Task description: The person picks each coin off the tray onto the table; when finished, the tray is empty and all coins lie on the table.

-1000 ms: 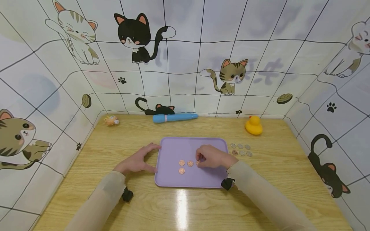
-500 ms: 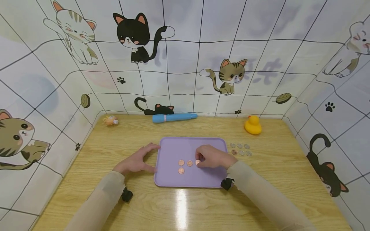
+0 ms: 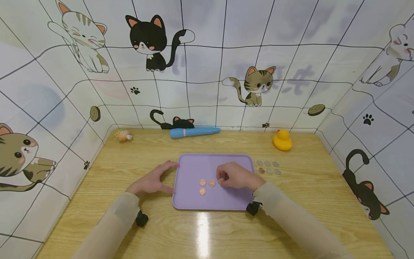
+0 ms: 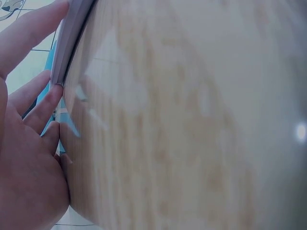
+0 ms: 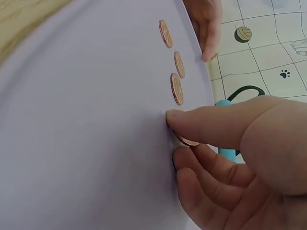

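Right hand (image 3: 237, 175): over right half of tray, thumb and fingers narrowed on a copper coin (image 5: 186, 139), pinching it just right of the tray coins. Part of that coin hidden by the thumb; whether it touches the tray, cannot tell.

Left hand (image 3: 153, 180): left of tray, thumb and fingers spread wide, tips against the left rim; thumb near, fingers far.

Tray (image 3: 194, 165): purple, low-rimmed, mid-table. On it, three copper coins lying flat: one left (image 3: 202, 182), one (image 3: 211, 183) just right of it, one (image 3: 202, 191) just near of the first.

Table (image 3: 155, 233): pale wood. Right of tray, two rows of three coins; near row's left coin (image 3: 261, 170) brown, other five (image 3: 270, 171) silvery. Far right, yellow duck (image 3: 282, 141). Far edge, blue pen (image 3: 195, 132) lying by the cat-print wall (image 3: 203, 64). Far left, small toy (image 3: 123, 135), details too small to tell
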Tool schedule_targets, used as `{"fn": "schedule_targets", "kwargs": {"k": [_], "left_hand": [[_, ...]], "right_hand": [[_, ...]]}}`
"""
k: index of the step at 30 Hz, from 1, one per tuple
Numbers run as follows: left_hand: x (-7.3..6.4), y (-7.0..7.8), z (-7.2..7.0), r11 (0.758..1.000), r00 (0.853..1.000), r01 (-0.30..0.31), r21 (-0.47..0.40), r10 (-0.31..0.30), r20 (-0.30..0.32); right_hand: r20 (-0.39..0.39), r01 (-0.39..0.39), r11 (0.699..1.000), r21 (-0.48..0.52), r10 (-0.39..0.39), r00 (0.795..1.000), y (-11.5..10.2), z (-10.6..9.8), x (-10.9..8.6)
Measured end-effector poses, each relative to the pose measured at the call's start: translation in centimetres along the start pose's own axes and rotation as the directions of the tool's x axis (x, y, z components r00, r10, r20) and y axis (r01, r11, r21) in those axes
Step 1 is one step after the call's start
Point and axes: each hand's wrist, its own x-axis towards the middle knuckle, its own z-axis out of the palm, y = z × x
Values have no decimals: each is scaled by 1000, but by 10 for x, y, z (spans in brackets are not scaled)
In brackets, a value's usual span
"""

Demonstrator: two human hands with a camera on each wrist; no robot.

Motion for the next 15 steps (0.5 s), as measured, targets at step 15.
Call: {"fn": "schedule_targets", "kwargs": {"k": [15], "left_hand": [[-3, 6, 0, 1000, 1000, -5, 9, 5, 5]], "right_hand": [[-66, -18, 997, 71, 22, 998, 5, 1, -6]]}}
